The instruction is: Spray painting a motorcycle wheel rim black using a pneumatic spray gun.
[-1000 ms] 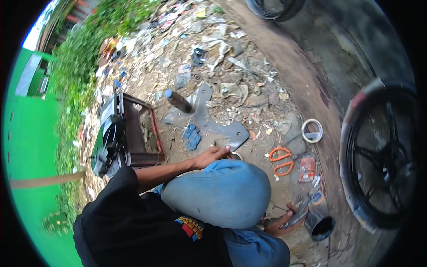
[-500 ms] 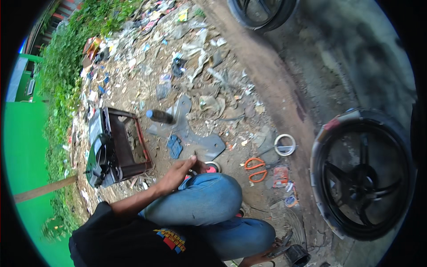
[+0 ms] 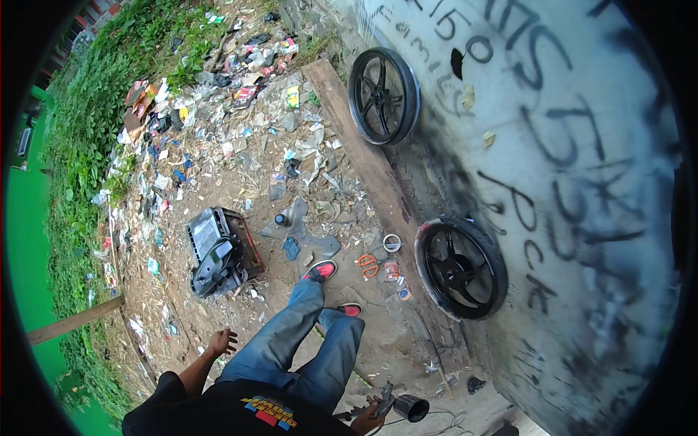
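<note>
The work seems not done: the right hand grips a grey metal spray gun; the left hand is empty, fingers apart.

The wall rises to the right of the near wheel; the plank runs along that wheel's left. Beyond it is the far wheel. To its left, past the plank, lie the tape roll, the packet and the scissors. Farther left of it is the flat sheet, bearing the bottle; farther still, the stand. Nearer the person than the wheel, the spray gun is in the right hand.
</note>
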Tool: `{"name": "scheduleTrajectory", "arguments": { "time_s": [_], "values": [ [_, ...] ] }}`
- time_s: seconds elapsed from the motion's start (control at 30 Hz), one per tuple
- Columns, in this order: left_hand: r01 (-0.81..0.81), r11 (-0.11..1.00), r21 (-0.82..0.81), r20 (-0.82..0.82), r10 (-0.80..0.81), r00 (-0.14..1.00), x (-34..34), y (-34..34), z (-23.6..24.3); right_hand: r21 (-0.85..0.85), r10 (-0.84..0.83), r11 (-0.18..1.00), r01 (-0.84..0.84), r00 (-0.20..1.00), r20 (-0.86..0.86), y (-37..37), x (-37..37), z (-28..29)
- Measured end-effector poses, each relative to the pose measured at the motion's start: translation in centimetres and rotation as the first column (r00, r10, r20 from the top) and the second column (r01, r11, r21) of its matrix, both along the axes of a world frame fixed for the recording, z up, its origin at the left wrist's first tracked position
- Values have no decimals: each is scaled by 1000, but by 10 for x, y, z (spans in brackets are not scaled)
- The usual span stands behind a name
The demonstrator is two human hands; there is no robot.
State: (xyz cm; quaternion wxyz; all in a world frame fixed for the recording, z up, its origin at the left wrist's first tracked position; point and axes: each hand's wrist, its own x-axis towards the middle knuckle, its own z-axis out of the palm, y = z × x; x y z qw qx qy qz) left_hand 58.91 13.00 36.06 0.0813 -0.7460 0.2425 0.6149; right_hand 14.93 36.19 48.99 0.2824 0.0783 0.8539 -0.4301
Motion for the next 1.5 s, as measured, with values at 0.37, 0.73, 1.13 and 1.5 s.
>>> {"name": "scheduleTrajectory", "arguments": {
  "time_s": [0.37,0.73,1.13,1.5],
  "values": [
    [-264,952,-156,-148,242,959,0,57,141,-326,276,878,-350,928,-251,-85,-5,202],
    [-381,877,-292,-288,299,910,82,44,120,-345,215,845,-409,850,-481,-149,59,200],
    [-671,720,-176,-260,624,737,193,41,104,-454,216,802,-388,897,-386,-200,120,184],
    [-642,757,-120,-347,574,742,173,-8,53,-509,474,663,-549,834,-283,-311,142,216]
  ]
}}
